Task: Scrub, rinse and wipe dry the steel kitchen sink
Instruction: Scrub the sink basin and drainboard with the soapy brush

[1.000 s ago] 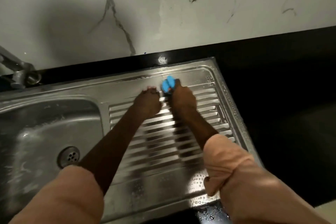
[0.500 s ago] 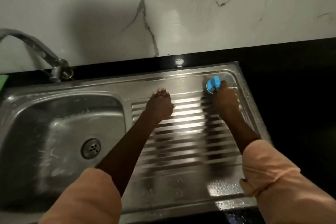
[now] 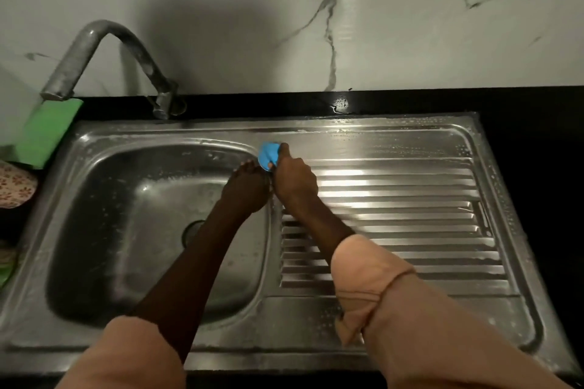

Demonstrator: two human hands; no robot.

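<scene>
The black worktop point(image 3: 521, 104) carries the rectangular stainless-steel kitchen sink point(image 3: 395, 309), which fills most of the view, its deep basin point(image 3: 126, 215) on the left and its ribbed draining board point(image 3: 410, 199) on the right, below the white marble-veined wall point(image 3: 316, 25). The steel looks wet and filmed with streaky suds and droplets (duller in the basin, brighter on the ribs), so it seems the scrubbing is under way and rinsing and drying are yet to come. A curved grey metal tap point(image 3: 104, 50) hangs over the basin's far left corner, no water visibly running. The right hand point(image 3: 294, 180) has its fingers clenched around a small blue scrubber point(image 3: 268, 155), pressing it on the rim strip between basin and board. The left hand point(image 3: 249, 189) rests beside it, fingers bent against the steel and holding nothing I can see. To scrub well here, work along the ribs, not across, with firm, overlapping strokes into corners.
</scene>
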